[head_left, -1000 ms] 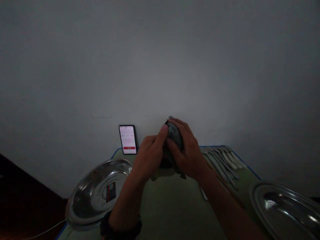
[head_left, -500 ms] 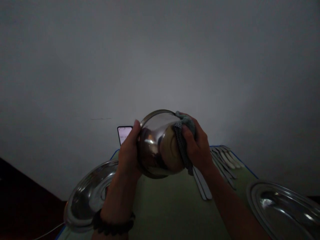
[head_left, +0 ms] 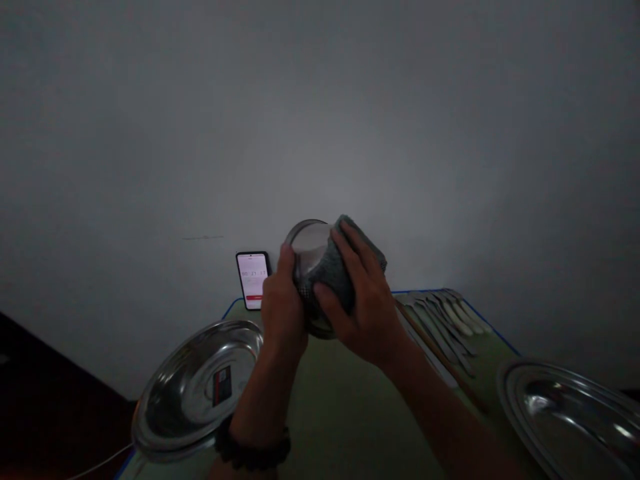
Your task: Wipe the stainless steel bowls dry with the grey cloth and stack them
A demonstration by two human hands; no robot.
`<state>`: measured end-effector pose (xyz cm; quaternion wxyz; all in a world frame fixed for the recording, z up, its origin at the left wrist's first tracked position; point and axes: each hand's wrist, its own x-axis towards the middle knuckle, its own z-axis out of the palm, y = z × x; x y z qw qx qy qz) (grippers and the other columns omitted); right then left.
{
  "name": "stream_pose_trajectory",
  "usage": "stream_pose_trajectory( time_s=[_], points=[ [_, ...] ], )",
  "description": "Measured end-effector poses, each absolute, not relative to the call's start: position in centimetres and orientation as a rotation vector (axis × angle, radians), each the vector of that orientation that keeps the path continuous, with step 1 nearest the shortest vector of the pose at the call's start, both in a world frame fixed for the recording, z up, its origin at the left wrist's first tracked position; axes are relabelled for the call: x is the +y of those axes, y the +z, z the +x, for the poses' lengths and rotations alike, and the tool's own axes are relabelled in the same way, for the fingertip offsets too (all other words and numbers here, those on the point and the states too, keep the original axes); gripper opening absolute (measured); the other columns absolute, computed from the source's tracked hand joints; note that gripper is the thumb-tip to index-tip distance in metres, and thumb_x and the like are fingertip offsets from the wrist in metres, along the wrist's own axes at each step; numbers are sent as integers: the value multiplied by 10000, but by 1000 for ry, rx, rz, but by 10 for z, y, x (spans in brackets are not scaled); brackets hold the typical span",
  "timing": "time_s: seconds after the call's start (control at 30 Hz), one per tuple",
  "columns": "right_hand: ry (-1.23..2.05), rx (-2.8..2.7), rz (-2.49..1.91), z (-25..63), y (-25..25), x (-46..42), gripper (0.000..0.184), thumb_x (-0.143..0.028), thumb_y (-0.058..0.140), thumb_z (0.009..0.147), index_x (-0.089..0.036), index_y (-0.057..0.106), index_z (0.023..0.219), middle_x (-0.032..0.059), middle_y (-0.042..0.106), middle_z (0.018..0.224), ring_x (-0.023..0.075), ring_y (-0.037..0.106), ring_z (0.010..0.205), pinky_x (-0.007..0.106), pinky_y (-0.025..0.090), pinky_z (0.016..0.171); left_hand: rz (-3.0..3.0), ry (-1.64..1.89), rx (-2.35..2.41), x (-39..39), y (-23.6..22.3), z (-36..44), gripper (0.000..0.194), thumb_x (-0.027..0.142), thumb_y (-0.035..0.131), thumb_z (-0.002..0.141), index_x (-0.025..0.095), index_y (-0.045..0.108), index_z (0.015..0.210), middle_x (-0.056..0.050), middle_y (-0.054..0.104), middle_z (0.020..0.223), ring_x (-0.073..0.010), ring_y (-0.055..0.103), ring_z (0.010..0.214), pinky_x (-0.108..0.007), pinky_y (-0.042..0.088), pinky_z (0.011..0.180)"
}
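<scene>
Above the middle of the table I hold a shiny metal bowl [head_left: 311,243] tilted on its side, its outer wall turned toward me. My left hand [head_left: 284,303] grips the bowl's rim on the left, thumb on top. Spread over the bowl's right side is a grey-green cloth [head_left: 336,270], which my right hand [head_left: 363,300] presses against the metal with bent fingers. The cloth hides much of the bowl's base.
A large metal basin [head_left: 165,400] with a dark label stands left; another metal basin [head_left: 525,407] is at the right edge. A lit phone [head_left: 253,280] leans on the wall. Several utensils [head_left: 450,320] and a brown stick [head_left: 435,347] lie on the green table [head_left: 345,413].
The bowl has been turned in my hands, showing its shiny side half a second ago and less of it now. My right hand has brought the cloth leftward over the base.
</scene>
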<state>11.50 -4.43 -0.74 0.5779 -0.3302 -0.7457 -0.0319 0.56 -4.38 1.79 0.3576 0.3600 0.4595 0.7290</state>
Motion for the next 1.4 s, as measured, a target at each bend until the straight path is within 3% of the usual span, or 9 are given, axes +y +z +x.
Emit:
stream_pose_trajectory(
  time_s=[0.13, 0.3, 0.5, 0.67, 0.9, 1.0, 1.07, 1.2, 1.4],
  points=[
    [-113, -1774, -749, 116, -2, -47, 405, -305, 458, 918, -166, 509, 1295, 115, 514, 1401, 240, 389, 1356, 516, 255, 1151, 1350, 1480, 1408, -52, 24, 0, 511, 547, 587, 779, 189, 528, 419, 17, 482, 435, -107, 394, 449, -235, 322, 423],
    [85, -1699, -697, 127, -6, -34, 263, -285, 442, 939, -222, 601, 1139, 68, 621, 1247, 207, 525, 1215, 462, 387, 1068, 1595, 1301, 1290, -52, 24, -9, 477, 519, 592, 774, 185, 496, 446, 36, 442, 435, -82, 350, 417, -209, 258, 377],
    [145, -1498, -774, 130, -11, -24, 335, -376, 423, 947, -191, 622, 1144, 133, 459, 1316, 217, 506, 1213, 434, 401, 1073, 1464, 1344, 1146, -50, 17, -14, 506, 600, 604, 741, 189, 541, 453, 9, 504, 428, -89, 428, 366, -203, 313, 349],
    [215, -1379, -882, 125, -13, -22, 463, -476, 363, 955, -202, 502, 1300, 138, 538, 1283, 241, 471, 1259, 512, 337, 1111, 1280, 1596, 1173, -49, 18, -11, 519, 619, 635, 683, 213, 481, 398, 32, 443, 388, -84, 386, 321, -213, 308, 313],
    [160, -1521, -911, 100, -28, -30, 613, -463, 302, 966, -151, 195, 1482, 169, 187, 1561, 268, 170, 1455, 555, 190, 1171, 1160, 1766, 1453, -54, 24, 1, 562, 606, 535, 785, 211, 425, 400, 42, 384, 396, -71, 319, 370, -208, 271, 347],
    [105, -1597, -878, 96, -29, -37, 642, -431, 349, 957, -148, 135, 1493, 172, 130, 1577, 274, 134, 1464, 566, 195, 1168, 1326, 1705, 1492, -54, 23, -1, 579, 628, 504, 797, 212, 389, 412, 49, 341, 410, -75, 307, 395, -218, 240, 358],
    [41, -1622, -853, 97, -26, -40, 627, -410, 391, 942, -148, 188, 1474, 175, 191, 1556, 284, 161, 1455, 569, 215, 1161, 1450, 1608, 1469, -51, 22, -5, 574, 650, 500, 788, 210, 399, 433, 50, 340, 422, -81, 311, 407, -223, 238, 363],
    [-48, -1665, -809, 108, -18, -41, 466, -348, 460, 902, -152, 420, 1323, 169, 445, 1384, 284, 370, 1340, 549, 310, 1114, 1660, 1326, 1353, -48, 19, -14, 596, 685, 468, 790, 200, 419, 447, 44, 369, 441, -82, 309, 419, -218, 236, 358],
    [30, -1586, -705, 125, -13, -30, 300, -308, 515, 879, -213, 514, 1164, 113, 540, 1206, 240, 513, 1177, 493, 417, 1037, 1600, 1212, 1204, -50, 15, -16, 621, 716, 484, 769, 181, 498, 454, 16, 472, 446, -83, 399, 395, -211, 313, 374]
  ],
)
